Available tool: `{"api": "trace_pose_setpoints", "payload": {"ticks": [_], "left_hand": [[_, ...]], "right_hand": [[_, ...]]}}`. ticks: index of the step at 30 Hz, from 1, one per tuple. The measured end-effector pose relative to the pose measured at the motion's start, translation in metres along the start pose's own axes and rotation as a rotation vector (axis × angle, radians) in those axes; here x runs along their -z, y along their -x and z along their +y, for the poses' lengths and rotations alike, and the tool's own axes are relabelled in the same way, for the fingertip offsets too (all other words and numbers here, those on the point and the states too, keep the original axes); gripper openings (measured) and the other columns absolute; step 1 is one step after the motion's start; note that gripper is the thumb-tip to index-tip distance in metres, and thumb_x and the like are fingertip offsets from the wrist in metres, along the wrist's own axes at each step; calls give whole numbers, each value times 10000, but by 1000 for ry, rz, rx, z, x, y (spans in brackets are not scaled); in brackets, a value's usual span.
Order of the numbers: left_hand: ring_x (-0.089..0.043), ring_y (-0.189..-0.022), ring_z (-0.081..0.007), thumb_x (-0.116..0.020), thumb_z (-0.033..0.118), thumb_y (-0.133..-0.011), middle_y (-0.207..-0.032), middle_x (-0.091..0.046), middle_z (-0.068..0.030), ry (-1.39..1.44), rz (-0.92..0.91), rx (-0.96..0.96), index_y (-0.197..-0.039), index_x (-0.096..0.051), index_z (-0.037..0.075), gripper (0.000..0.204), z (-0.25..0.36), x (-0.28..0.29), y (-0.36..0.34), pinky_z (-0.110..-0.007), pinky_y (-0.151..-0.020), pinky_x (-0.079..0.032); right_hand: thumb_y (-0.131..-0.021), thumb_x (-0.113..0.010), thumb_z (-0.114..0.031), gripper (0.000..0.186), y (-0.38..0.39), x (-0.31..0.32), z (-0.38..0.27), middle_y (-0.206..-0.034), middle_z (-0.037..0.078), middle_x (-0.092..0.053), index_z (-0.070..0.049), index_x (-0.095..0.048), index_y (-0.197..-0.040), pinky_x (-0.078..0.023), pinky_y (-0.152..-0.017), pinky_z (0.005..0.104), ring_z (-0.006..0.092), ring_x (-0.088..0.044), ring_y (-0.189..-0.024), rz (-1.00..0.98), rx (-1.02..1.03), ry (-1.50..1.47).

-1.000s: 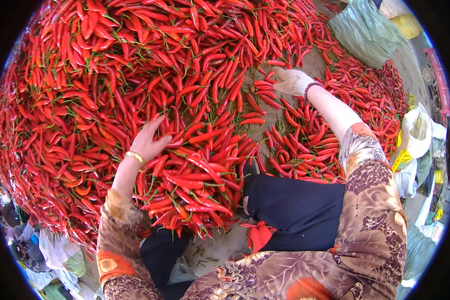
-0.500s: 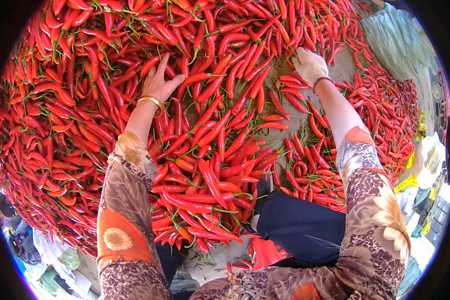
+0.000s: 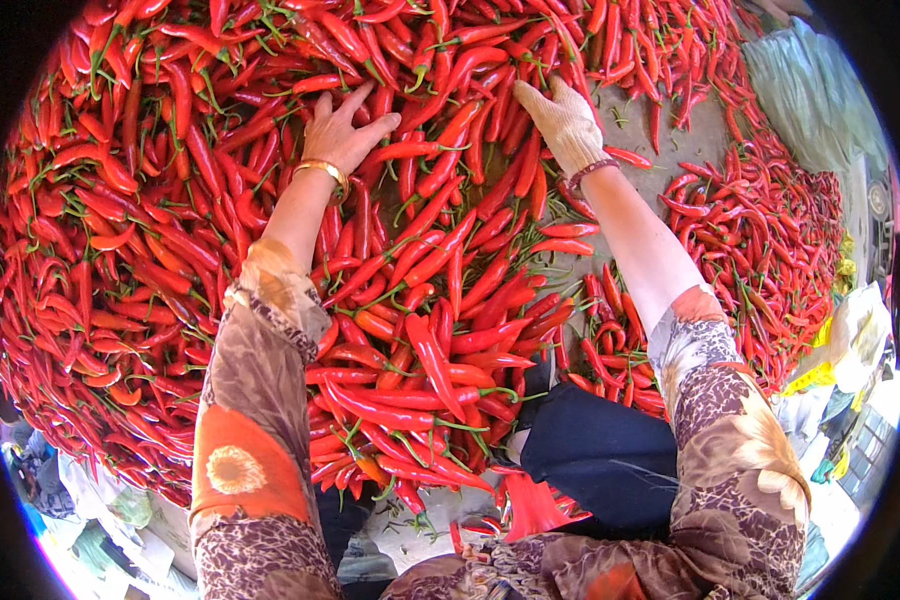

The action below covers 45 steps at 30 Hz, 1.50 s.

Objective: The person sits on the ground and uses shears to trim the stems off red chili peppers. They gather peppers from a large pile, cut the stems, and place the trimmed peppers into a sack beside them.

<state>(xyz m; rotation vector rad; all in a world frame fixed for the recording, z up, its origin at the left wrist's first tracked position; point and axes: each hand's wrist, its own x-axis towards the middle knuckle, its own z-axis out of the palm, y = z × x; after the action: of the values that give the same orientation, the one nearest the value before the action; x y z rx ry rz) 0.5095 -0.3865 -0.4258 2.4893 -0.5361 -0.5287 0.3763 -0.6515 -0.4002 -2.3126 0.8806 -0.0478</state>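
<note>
Up at 11 o'clock, the left hand (image 3: 342,138) is spread on red peppers (image 3: 432,362); at 1 o'clock, the gloved right hand (image 3: 567,128) is spread there too.

The left hand (image 3: 345,136) has travelled up the pepper pile (image 3: 80,240), from about 9 o'clock in the view to 11. The right hand (image 3: 564,130), lately over the grey floor (image 3: 708,130) between 1 and 2 o'clock, has swung inward to 1, onto the pile's edge. Its fingers, aimed near 10 o'clock at first, now point toward 11 or 12. The two hands have drawn closer together.
</note>
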Motion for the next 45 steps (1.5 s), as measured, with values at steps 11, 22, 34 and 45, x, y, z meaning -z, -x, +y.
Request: {"api": "trace_pose_setpoints", "payload": {"ticks": [11, 22, 34, 45], "left_hand": [[-369, -1373, -447, -680, 621, -701, -1495, -355, -294, -58, -42, 29, -1481, -440, 269, 889, 13, 4, 0, -464, -1137, -311], [-409, -1354, -416, -698, 528, -704, -1472, -378, -303, 222, -119, -107, -1499, -373, 106, 956, 6, -31, 1, -418, -1111, -359], [-620, -1070, -399, -724, 386, -657, -1121, -658, -229, 186, -395, -4, -1289, -554, 71, 726, 13, 13, 99, -440, -974, -468], [-501, -1219, -432, -717, 361, -780, -1339, -527, -201, -405, -725, -405, -1338, -531, 161, 622, 3, 109, 296, -512, -1050, -410]], "right_hand": [[-804, -636, -585, 758, -29, -29, -5, -1363, 268, -535, -143, -506, -1406, -431, -1033, 429, 408, -520, -1263, 27, 171, -333], [-861, -591, -586, 875, -20, -40, -4, -1446, 162, -500, -112, -299, -1536, -309, -1119, 336, 275, -445, -1360, -264, 166, -639], [-817, -710, -483, 793, 75, -18, -53, -1298, 153, -597, -85, -432, -1443, -418, -1039, 333, 224, -549, -1215, -639, 301, -593], [-810, -625, -565, 734, 221, 62, -147, -1025, 226, -594, -304, -412, -1463, -512, -767, 501, 409, -634, -870, -1046, 997, 67]]}}
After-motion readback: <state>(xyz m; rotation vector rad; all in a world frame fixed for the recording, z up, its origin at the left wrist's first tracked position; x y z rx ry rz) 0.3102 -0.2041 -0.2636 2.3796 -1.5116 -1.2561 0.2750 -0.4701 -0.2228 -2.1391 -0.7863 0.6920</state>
